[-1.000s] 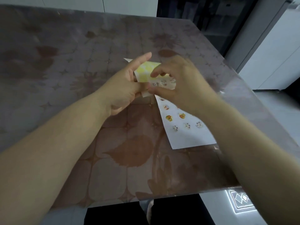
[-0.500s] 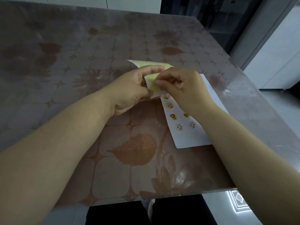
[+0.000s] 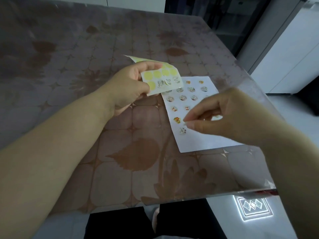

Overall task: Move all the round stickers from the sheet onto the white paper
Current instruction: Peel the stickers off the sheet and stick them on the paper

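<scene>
My left hand [image 3: 128, 87] holds the yellow sticker sheet [image 3: 162, 78] lifted off the table, thumb on its front. The sheet shows several empty yellow circles and three round stickers [image 3: 168, 82] left in its lower row. The white paper [image 3: 205, 135] lies flat on the table to the right, with several round stickers [image 3: 183, 97] stuck on it in rows. My right hand [image 3: 222, 114] hovers over the paper's lower middle, thumb and forefinger pinched on a small round sticker [image 3: 185, 123] that is mostly hidden by the fingertips.
The table [image 3: 86, 118] has a brown cloth with leaf patterns under a clear cover. Its right edge and near edge run close to the paper. White cabinets [image 3: 290, 57] stand to the right, and a lit floor pattern [image 3: 253, 207] shows below.
My right hand pulled away from the sheet and moved down and right over the white paper with a sticker pinched. My left hand tilted the sheet so its face shows.
</scene>
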The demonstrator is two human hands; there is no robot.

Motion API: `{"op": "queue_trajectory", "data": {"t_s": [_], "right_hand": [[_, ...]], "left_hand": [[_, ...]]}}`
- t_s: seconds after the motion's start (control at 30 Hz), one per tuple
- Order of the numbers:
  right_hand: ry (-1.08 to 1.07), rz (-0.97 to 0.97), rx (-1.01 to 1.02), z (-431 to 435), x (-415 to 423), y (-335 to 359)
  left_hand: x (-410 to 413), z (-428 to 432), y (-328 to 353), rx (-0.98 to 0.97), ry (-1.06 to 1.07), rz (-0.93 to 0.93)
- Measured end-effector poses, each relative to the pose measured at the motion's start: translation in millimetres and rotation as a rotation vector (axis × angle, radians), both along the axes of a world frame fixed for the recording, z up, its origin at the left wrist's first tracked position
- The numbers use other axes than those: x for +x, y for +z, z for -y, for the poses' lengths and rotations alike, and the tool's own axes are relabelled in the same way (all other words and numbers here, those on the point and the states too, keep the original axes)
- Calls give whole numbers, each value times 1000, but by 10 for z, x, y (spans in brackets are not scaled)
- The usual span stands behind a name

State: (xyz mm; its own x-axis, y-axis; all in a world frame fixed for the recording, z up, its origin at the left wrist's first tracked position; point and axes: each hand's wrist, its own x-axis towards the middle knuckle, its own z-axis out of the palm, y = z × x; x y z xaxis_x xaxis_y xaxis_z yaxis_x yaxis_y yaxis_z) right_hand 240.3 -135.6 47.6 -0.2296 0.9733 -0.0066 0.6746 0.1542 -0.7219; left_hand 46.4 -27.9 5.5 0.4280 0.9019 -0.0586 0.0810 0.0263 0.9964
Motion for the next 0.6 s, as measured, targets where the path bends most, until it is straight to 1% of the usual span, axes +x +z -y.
{"op": "queue_trajectory", "data": {"t_s": [0.17, 0.3, 0.6], "right_hand": [[-76, -45, 44, 223, 58, -290], [-22, 33, 178, 253, 44, -419], [27, 113, 271, 234, 79, -494]], "left_hand": [[27, 6, -21, 32, 0, -63], [21, 11, -7, 30, 12, -76], [11, 6, -13, 37, 6, -84]]}}
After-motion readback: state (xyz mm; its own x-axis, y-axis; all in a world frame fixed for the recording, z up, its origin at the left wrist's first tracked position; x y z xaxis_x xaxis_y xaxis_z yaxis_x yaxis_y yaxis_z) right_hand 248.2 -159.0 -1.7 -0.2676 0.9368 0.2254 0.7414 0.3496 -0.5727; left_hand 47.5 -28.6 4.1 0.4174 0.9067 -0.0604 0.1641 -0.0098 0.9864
